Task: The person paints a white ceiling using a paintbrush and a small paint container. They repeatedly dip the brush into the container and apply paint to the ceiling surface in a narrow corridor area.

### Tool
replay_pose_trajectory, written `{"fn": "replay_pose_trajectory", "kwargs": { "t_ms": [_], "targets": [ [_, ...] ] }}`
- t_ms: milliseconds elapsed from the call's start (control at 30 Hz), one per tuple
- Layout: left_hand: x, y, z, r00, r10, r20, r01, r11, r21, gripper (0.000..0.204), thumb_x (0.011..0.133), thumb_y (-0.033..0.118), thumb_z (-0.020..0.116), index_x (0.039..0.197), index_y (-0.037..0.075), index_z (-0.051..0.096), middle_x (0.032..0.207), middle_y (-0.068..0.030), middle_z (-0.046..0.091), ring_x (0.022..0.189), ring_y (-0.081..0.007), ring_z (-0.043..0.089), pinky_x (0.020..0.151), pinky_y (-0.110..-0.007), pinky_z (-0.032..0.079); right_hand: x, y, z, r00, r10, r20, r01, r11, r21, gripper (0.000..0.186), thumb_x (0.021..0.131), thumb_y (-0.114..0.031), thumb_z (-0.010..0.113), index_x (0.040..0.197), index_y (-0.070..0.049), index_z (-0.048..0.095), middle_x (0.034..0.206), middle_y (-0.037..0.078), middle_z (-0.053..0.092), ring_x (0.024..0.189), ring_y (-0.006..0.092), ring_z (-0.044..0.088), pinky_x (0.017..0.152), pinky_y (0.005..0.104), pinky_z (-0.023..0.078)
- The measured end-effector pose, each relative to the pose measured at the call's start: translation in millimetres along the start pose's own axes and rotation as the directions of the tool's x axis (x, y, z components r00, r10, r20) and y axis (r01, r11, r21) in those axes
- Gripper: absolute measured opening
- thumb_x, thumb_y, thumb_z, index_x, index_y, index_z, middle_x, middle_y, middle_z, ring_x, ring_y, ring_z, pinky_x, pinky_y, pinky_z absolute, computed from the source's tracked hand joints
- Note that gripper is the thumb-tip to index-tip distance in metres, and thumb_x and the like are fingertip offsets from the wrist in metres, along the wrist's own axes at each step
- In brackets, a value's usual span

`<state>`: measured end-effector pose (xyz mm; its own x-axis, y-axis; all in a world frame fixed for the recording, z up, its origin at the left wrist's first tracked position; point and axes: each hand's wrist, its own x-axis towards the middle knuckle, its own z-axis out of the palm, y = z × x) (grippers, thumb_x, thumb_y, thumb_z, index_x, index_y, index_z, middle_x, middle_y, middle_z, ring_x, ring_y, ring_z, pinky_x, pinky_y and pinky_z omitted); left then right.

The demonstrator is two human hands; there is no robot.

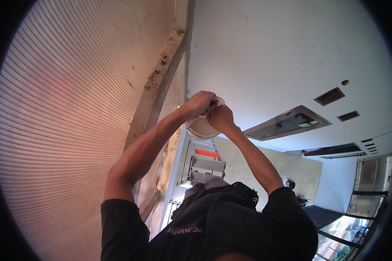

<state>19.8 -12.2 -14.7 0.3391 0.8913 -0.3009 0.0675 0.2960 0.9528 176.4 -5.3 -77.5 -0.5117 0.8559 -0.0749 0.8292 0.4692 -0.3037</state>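
Both my arms reach forward and up to a pale plastic bucket with a smeared rim. My left hand is closed at its far rim, fingers curled around something largely hidden. Beside it, my right hand is also closed, knuckles turned up, with a small red object at its fingers; I cannot make out exactly what either grips. Below the bucket stands an aluminium ladder with an orange step, where my legs show under my dark shirt.
A ribbed translucent panel fills the left, beside a bolted beam. The white wall has windows and rectangular openings. Far below, another person is on the tiled floor; a dark railing is at right.
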Motion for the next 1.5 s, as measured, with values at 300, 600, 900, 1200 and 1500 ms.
{"fn": "replay_pose_trajectory", "kwargs": {
  "t_ms": [300, 600, 900, 1200, 1500],
  "targets": [
    [-3.0, 6.4, 3.5, 0.998, -0.068, 0.005, 0.068, 0.996, -0.055, 0.024, 0.098, 0.023, 0.043, 0.079, 0.009, 0.051, 0.062, 0.0056, 0.038, 0.051, -0.0066, 0.028, 0.046, -0.026, 0.024, -36.8, 1.0, -27.5, 0.994, 0.102, 0.030, -0.101, 0.818, 0.566, 0.026, 0.076, -0.023, 0.078, 0.093, -0.003, 0.077, 0.083, 0.014, 0.074, 0.070, 0.0212, 0.070, 0.069, 0.0318, 0.053],
    [4.0, 0.5, 1.2, 0.993, -0.118, -0.012, 0.116, 0.989, -0.088, 0.022, 0.093, 0.020, 0.048, 0.078, 0.006, 0.054, 0.063, 0.0003, 0.044, 0.051, -0.0089, 0.036, 0.044, -0.028, 0.028, -26.0, 15.4, 1.0, 0.798, -0.201, -0.568, 0.318, 0.941, 0.113, 0.009, 0.075, -0.014, 0.072, 0.082, -0.009, 0.072, 0.076, 0.007, 0.067, 0.076, 0.0246, 0.064, 0.072, 0.0396, 0.048],
    [-1.3, 4.0, 3.0, 0.997, -0.076, -0.013, 0.075, 0.996, -0.047, 0.024, 0.098, 0.022, 0.044, 0.080, 0.008, 0.052, 0.062, 0.0041, 0.041, 0.051, -0.0079, 0.031, 0.045, -0.026, 0.025, -50.0, 0.2, -13.3, 0.809, 0.084, -0.582, 0.163, 0.919, 0.359, 0.009, 0.076, -0.015, 0.074, 0.081, -0.008, 0.074, 0.074, 0.007, 0.070, 0.068, 0.0254, 0.064, 0.070, 0.0384, 0.047],
    [-2.6, 9.2, 4.8, 0.993, -0.120, -0.002, 0.119, 0.987, -0.108, 0.024, 0.097, 0.021, 0.044, 0.080, 0.007, 0.053, 0.062, 0.0026, 0.042, 0.050, -0.0075, 0.032, 0.044, -0.027, 0.026, -55.3, 1.8, -10.7, 0.949, 0.214, -0.233, 0.044, 0.639, 0.768, 0.018, 0.078, -0.017, 0.076, 0.088, -0.003, 0.076, 0.077, 0.010, 0.073, 0.069, 0.0196, 0.068, 0.065, 0.0319, 0.051],
    [0.1, 2.0, 4.3, 0.983, -0.185, 0.019, 0.186, 0.981, -0.058, 0.025, 0.098, 0.023, 0.044, 0.082, 0.007, 0.054, 0.061, 0.0030, 0.042, 0.050, -0.0076, 0.033, 0.045, -0.027, 0.026, -38.7, 17.2, -3.3, 0.695, -0.133, -0.707, 0.291, 0.951, 0.108, 0.013, 0.072, -0.010, 0.075, 0.084, -0.009, 0.072, 0.079, 0.004, 0.071, 0.075, 0.0228, 0.065, 0.069, 0.0371, 0.046]
  ]
}}
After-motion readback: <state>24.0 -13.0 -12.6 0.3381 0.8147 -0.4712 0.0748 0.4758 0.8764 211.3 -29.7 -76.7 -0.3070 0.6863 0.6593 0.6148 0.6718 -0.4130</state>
